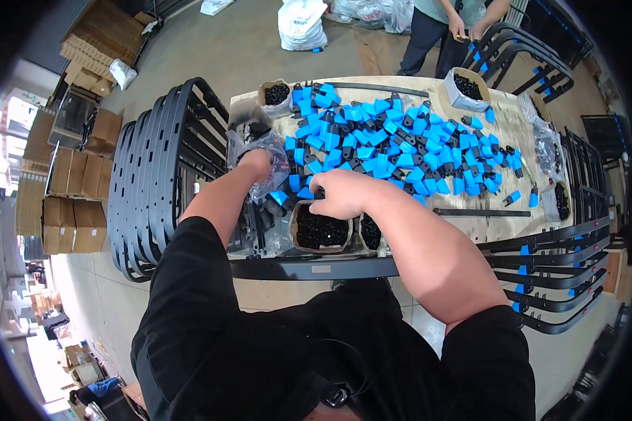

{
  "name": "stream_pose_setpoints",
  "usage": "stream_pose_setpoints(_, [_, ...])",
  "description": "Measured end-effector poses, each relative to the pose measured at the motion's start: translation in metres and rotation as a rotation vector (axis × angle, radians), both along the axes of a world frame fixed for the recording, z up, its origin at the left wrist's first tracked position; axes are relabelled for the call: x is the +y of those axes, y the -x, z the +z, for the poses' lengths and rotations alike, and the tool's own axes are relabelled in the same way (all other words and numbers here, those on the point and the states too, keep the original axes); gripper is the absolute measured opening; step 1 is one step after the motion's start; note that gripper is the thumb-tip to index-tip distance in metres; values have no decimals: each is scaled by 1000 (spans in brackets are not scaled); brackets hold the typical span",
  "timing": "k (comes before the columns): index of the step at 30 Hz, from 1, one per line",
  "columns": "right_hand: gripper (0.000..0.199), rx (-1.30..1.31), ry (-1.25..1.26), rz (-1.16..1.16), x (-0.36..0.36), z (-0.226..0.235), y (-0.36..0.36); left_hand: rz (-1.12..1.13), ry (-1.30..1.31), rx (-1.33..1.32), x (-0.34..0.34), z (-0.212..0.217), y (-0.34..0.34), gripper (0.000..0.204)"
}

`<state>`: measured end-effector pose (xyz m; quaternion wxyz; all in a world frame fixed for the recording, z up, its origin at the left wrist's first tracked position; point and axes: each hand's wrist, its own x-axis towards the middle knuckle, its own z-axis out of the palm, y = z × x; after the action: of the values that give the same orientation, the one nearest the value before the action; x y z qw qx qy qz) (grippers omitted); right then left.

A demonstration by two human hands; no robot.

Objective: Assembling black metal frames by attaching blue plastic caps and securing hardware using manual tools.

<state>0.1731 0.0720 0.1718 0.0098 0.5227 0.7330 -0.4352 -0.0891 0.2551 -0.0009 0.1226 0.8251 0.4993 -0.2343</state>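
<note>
My left hand [257, 164] reaches into a clear plastic bag [277, 165] of black parts at the table's left end; its fingers are hidden there. My right hand [343, 192] is curled, thumb and forefinger closed around the dark end of a blue-and-black plastic piece [306, 193]. Below it stands an open carton [293, 235] of small black parts. A second carton of black parts [370, 231] sits beside that one, partly covered by my right forearm. Ahead of both hands, a wide heap of blue-and-black plastic pieces [383, 144] spreads over the wooden tabletop [495, 217].
More boxes of black parts stand at the far left [275, 96] and far right [468, 90]. Dark metal bars [481, 212] lie on the table. Black slotted frames [144, 186] are stacked at left, and curved frames [555, 281] at right. Another person [439, 31] works beyond the table.
</note>
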Motion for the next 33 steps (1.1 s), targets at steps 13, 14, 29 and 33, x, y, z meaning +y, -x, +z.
stream_pose_setpoints(13, [56, -3, -40, 44, 4, -13, 7, -14, -283, -357, -30, 22, 32, 24])
stream_pose_setpoints(14, [56, 2, -48, 51, 5, -13, 7, -10, -291, -351, -36, 32, 34, 24])
stream_pose_setpoints(29, [50, -15, -198, 14, 6, -23, 0, -118, -404, -1080, -266, 244, -19, 34])
stream_pose_setpoints(33, [57, -3, -47, -19, 8, -19, -1, -196, -370, -1117, -295, 245, -27, 27])
